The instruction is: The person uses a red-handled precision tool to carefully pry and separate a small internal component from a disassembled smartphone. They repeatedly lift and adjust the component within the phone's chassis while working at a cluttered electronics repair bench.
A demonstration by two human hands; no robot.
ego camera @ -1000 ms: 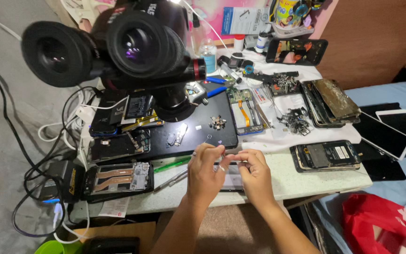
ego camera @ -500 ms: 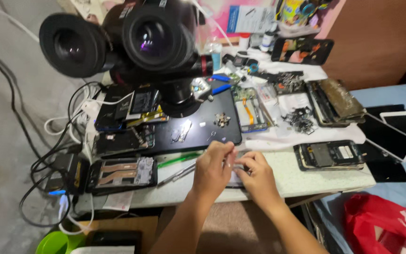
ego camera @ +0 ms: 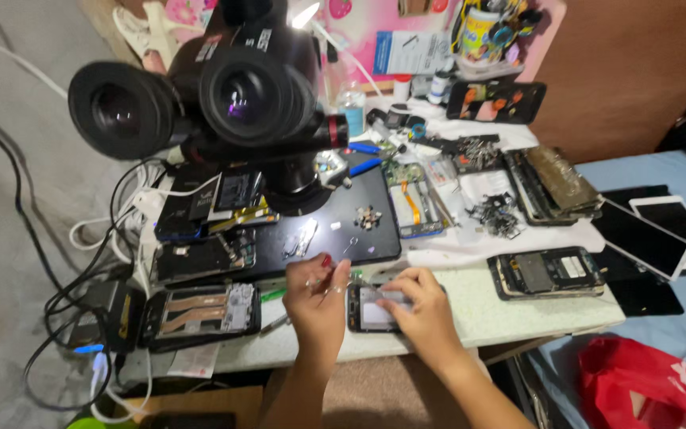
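Under our hands lies a small open phone [ego camera: 376, 309] at the near edge of the table [ego camera: 510, 314]. Our right hand [ego camera: 422, 310] rests on it and pins it down with bent fingers. Our left hand [ego camera: 319, 306] pinches thin tweezers [ego camera: 348, 248], which point up and away from the phone. Just past the tweezers we see a black mat [ego camera: 375, 206] with tiny screws. Beside our left hand lies another open phone [ego camera: 200, 311]. Above it all looms a big microscope [ego camera: 224, 103].

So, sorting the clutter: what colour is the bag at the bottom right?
The crumpled plastic bag is red, seen in the head view.
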